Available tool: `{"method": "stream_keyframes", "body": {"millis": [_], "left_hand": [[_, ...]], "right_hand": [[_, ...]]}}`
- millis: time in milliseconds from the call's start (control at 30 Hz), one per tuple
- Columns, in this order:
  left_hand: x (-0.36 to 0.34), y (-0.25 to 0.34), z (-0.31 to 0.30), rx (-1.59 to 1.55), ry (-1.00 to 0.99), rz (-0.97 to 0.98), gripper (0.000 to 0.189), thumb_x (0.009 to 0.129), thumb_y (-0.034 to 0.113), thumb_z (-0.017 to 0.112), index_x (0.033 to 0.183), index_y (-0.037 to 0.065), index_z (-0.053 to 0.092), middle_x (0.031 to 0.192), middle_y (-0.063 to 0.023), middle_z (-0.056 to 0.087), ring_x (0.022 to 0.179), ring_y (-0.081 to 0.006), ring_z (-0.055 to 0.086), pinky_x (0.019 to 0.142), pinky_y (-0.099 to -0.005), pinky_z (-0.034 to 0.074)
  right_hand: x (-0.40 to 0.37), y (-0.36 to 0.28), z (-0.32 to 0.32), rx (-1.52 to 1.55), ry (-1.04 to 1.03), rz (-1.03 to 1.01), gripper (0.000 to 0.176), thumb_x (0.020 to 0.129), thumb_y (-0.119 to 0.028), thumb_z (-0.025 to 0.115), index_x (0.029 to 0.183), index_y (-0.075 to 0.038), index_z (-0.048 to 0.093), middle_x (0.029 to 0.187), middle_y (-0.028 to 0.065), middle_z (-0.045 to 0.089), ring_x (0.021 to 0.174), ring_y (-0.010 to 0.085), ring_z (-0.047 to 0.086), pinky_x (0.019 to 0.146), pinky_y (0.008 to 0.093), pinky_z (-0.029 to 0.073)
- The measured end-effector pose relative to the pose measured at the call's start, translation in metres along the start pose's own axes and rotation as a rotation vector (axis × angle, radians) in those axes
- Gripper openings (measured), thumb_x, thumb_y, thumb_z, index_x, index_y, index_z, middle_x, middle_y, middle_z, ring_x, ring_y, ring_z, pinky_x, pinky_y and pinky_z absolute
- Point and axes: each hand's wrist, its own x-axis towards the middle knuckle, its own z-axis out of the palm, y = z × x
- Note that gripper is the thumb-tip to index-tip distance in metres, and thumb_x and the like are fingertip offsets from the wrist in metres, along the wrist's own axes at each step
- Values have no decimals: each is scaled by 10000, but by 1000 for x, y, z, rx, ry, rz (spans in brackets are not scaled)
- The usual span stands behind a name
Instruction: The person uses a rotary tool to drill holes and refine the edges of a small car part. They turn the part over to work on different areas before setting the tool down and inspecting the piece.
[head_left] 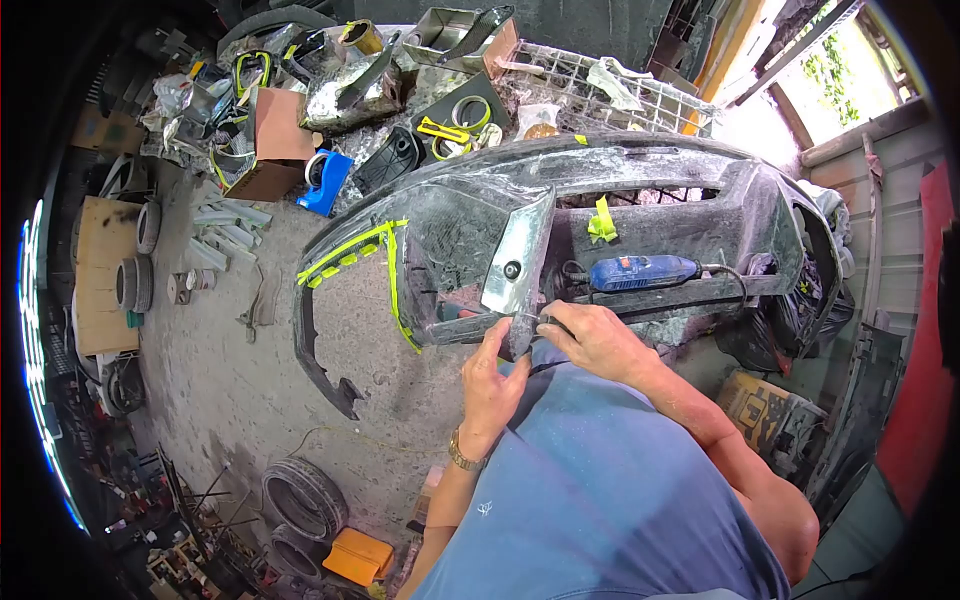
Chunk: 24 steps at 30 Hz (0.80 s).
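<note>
A large dark car bumper [440,230] lies in front of me, dusty and scuffed, with yellow-green tape [392,275] along its left part. A narrow piece with a silvery face and a dark round knob [520,250] stands across its middle. My left hand [490,385] holds the lower end of this piece between thumb and fingers. From the right, my right hand [595,340] is at the same end with its fingers bent together; what lies under its fingertips is too small to tell. A blue power tool [643,272] rests on the bumper just beyond my right hand.
Behind the bumper are a cardboard box [280,140], a blue tape dispenser [324,182], tape rolls [470,113] and a wire rack [640,95]. Tires [303,498] and an orange object [358,556] lie at the lower left. Black bags [750,335] are at the right.
</note>
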Motion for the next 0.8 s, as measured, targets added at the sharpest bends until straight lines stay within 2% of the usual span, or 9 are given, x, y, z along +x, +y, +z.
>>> {"method": "stream_keyframes", "body": {"millis": [167,267,333,433,533,600,800], "left_hand": [[0,0,0,-17,1,-17,495,738,-39,695,1206,-21,538,1001,-129,653,870,-201,654,782,-312,503],[1,3,0,-22,0,-13,497,737,-39,694,1208,-20,538,994,-124,652,857,-194,650,779,-310,501],[2,2,-1,-22,8,3,497,736,-39,694,1208,-20,538,987,-121,652,850,-189,648,777,-307,501],[2,0,0,-25,13,7,492,736,-37,696,1203,-20,543,972,-114,651,841,-175,644,773,-301,498],[4,2,-1,-33,20,10,483,740,-35,697,1198,-18,547,962,-106,650,835,-163,641,765,-297,498],[4,2,-1,-46,-16,-16,494,753,0,685,1223,-3,535,1061,-161,654,896,-287,666,781,-352,512],[5,5,-3,-40,-31,-38,490,752,2,688,1219,-1,537,1060,-166,657,912,-291,669,784,-354,513]], "right_hand": [[2,-2,-5,75,-94,-23,213,907,-190,603,991,3,569,835,220,630,808,408,616,680,469,483],[0,1,0,2,-12,-31,207,904,-185,606,988,-1,565,846,212,632,798,408,617,677,473,482],[1,3,2,-86,145,-45,198,898,-177,614,986,-8,562,865,202,633,788,404,619,666,462,486],[3,0,-1,-129,211,10,189,889,-163,624,988,-15,559,871,191,632,783,396,622,651,445,492],[-1,0,3,-129,217,-56,187,877,-146,637,990,-16,564,864,174,633,772,373,630,639,429,501],[-2,0,3,-143,197,-64,187,874,-143,641,992,-17,567,866,168,634,770,367,633,639,427,503],[-1,-4,4,-205,174,-74,197,881,-156,634,1012,-19,577,888,157,638,776,353,641,650,415,515]]}}
